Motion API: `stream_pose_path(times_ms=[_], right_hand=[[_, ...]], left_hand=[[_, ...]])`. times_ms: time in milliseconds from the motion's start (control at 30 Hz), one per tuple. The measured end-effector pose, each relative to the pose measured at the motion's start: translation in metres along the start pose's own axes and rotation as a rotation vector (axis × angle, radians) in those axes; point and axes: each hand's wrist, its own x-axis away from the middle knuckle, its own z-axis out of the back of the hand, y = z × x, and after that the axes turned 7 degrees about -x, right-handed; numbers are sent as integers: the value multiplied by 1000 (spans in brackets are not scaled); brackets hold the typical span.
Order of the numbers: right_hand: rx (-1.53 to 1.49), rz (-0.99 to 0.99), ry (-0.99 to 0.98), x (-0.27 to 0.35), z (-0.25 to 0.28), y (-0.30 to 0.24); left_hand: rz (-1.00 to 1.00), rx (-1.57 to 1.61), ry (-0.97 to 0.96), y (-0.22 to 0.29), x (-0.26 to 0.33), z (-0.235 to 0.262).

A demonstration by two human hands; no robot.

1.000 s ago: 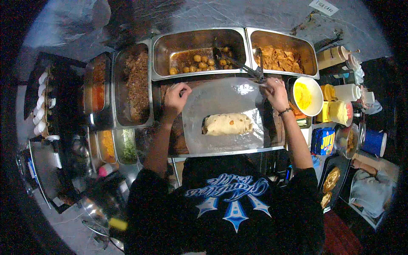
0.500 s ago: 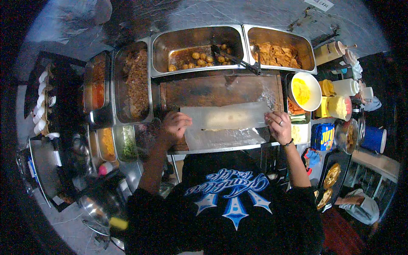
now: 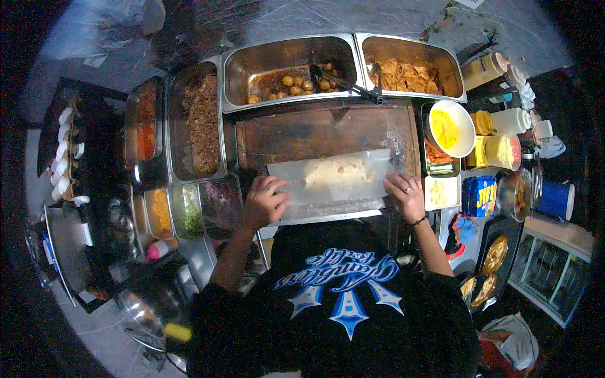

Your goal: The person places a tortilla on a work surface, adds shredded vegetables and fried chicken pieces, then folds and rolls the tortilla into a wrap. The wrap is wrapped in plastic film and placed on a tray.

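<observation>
Wooden board (image 3: 315, 129) with paper sheet (image 3: 331, 195)
The brown, rectangular board carries a translucent sheet, folded over, along its near side. The far part shows dark wood, with a whitish patch (image 3: 396, 140) toward the right edge.

Dim light, grainy shadows, blackened corners, fisheye-bent edges, pale sheen on the paper (image 3: 328, 196)

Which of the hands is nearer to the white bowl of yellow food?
Right. The right hand is below and left of the white bowl in view, apart from it; the left hand is farther away, by the sheet's left end.
</observation>
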Motion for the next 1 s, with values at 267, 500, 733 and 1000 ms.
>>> stream_pose_path(times_ms=[267, 500, 733, 1000], right_hand=[[-1114, -1069, 439, 81, -48, -62], [-1805, -1486, 206, 23, -56, -110], [-1641, -1606, 405, 10, -89, -132], [-1345, -1418, 483, 13, -96, -137]], left_hand=[[140, 435, -211, -20, -97, 22], [-59, 217, -571, 38, -181, -35], [-32, -149, -730, 84, -187, -47], [29, 98, -598, 62, -184, -62]])
